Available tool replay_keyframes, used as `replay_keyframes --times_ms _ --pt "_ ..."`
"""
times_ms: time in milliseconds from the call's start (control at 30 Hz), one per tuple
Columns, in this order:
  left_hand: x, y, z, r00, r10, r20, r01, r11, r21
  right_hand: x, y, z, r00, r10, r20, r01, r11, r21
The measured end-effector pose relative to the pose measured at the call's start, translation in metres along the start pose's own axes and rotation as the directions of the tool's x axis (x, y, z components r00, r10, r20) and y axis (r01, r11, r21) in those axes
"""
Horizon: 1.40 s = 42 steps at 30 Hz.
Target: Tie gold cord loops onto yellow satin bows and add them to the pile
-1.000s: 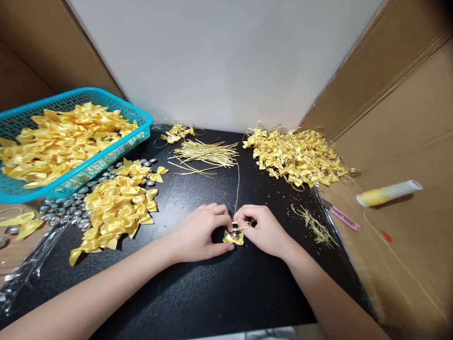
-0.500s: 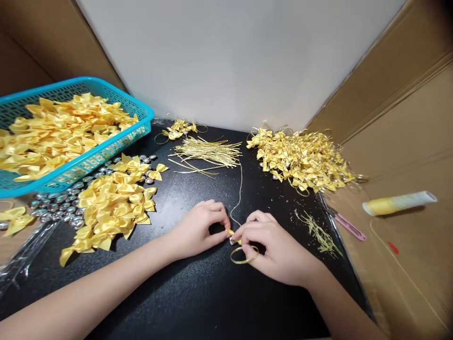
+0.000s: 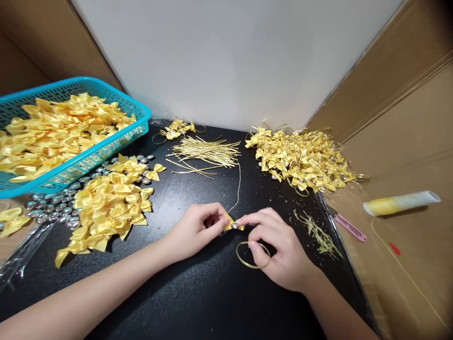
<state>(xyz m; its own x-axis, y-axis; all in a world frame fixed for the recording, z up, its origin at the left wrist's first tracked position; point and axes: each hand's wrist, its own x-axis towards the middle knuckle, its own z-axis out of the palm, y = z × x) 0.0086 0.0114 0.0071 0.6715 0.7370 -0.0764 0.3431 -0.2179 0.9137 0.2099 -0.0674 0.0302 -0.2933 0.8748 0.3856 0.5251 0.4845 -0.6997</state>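
Note:
My left hand [image 3: 200,230] rests on the black table, thumb and fingers closed on the left side of a yellow ribbon bow [image 3: 229,223]. A small silvery bead [image 3: 234,226] shows at the bow's middle. My right hand [image 3: 281,248] reaches in from the other side, its index fingertip touching the bow's right end. Between its thumb and middle finger a gold cord loop [image 3: 238,252] is pinched. From behind the bow, a thin gold cord [image 3: 239,186] runs back to a bundle of cut gold cords [image 3: 208,151].
Left stands a turquoise basket [image 3: 141,120] of yellow bows, with loose bows [image 3: 109,203] and silvery beads [image 3: 53,208] before it. Finished-looking looped bows [image 3: 304,160] are heaped at right, near cord scraps [image 3: 320,236], a pink-handled tool [image 3: 350,227] and a yellow-white tube [image 3: 401,203].
My right hand has opened out slightly and shifted right, drawing the loop along. The bow and bead are now more exposed between my hands.

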Motion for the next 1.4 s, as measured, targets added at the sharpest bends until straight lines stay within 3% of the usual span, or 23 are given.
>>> replay_keyframes --times_ms 200,333,533,700,967,1200,1300,1400 --pt "-0.001 -0.001 0.011 0.999 -0.046 -0.029 0.032 0.928 -0.371 -0.005 0.005 0.017 1.000 -0.029 -0.009 0.030 0.999 0.021" --pt "-0.001 -0.002 0.015 0.993 -0.087 -0.075 0.039 0.870 -0.492 -0.006 0.005 0.019 0.991 -0.110 -0.071 0.111 0.994 0.010" --pt "-0.005 -0.007 0.018 0.992 -0.040 -0.120 -0.026 0.866 -0.499 -0.012 0.005 0.019 0.978 -0.100 -0.181 0.102 0.995 0.003" --pt "-0.006 -0.010 0.020 0.991 -0.005 -0.133 -0.059 0.879 -0.473 -0.012 0.005 0.020 0.987 -0.115 -0.114 0.120 0.992 0.040" --pt "-0.007 -0.010 0.021 0.995 0.024 -0.098 -0.068 0.882 -0.466 -0.009 0.012 0.021 0.994 -0.037 -0.105 0.045 0.996 0.071" --pt "-0.006 -0.009 0.013 0.996 0.025 -0.082 -0.056 0.915 -0.400 -0.012 0.014 0.020 0.980 0.174 -0.096 -0.144 0.955 0.261" --pt "-0.004 -0.010 0.010 0.999 -0.008 -0.041 -0.011 0.889 -0.459 -0.013 0.016 0.021 0.968 0.245 -0.056 -0.216 0.926 0.310" --pt "-0.002 -0.011 0.012 1.000 -0.009 -0.012 0.000 0.824 -0.567 -0.013 0.016 0.027 0.969 0.236 -0.072 -0.206 0.933 0.295"
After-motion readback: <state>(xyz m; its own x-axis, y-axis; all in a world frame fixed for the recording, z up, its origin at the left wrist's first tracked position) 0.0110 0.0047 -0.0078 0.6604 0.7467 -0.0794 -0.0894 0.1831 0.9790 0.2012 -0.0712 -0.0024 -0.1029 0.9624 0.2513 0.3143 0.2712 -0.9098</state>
